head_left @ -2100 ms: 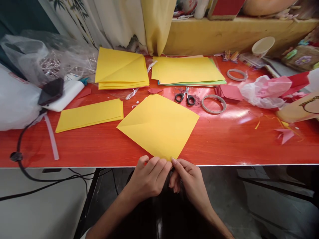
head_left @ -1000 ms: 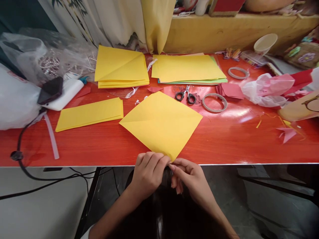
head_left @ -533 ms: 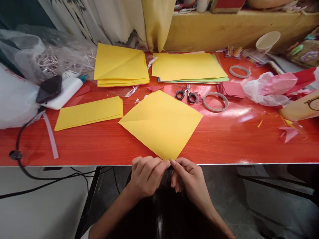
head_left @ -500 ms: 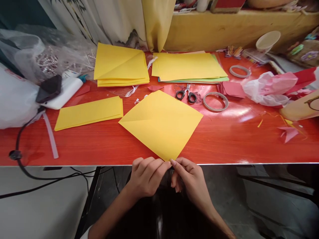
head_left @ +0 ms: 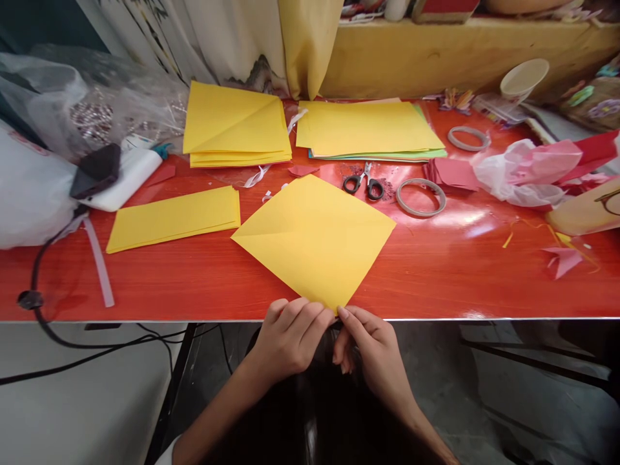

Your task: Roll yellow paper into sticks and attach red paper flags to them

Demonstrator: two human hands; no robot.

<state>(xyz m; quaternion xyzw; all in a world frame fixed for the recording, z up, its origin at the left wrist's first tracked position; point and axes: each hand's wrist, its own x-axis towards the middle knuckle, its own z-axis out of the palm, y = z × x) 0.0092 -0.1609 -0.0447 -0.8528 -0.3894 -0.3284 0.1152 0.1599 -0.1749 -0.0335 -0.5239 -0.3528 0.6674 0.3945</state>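
A square sheet of yellow paper (head_left: 314, 236) lies on the red table (head_left: 460, 271), turned so one corner points at me. A faint crease crosses it from left to right. My left hand (head_left: 298, 332) is closed on the paper's near corner from the left, its fingers curled at the table's front edge. From the right, my right hand (head_left: 368, 339) pinches the tip of that same corner between thumb and forefinger. The remaining right fingers curl below the table edge. Both fingertips nearly meet at the corner, and they partly cover it.
Behind the sheet lie black-handled scissors (head_left: 363, 183) and a tape roll (head_left: 421, 197). Yellow paper stacks (head_left: 237, 126) stand at the back, with narrower yellow strips (head_left: 174, 218) at left. A phone (head_left: 97, 171), a cable (head_left: 36, 271) and pink tissue (head_left: 537, 165) flank the sides.
My left hand has shifted slightly up and to the right along the near corner. My right hand keeps its pinch, with its thumb tip slightly higher. The sheet lies almost where it was.
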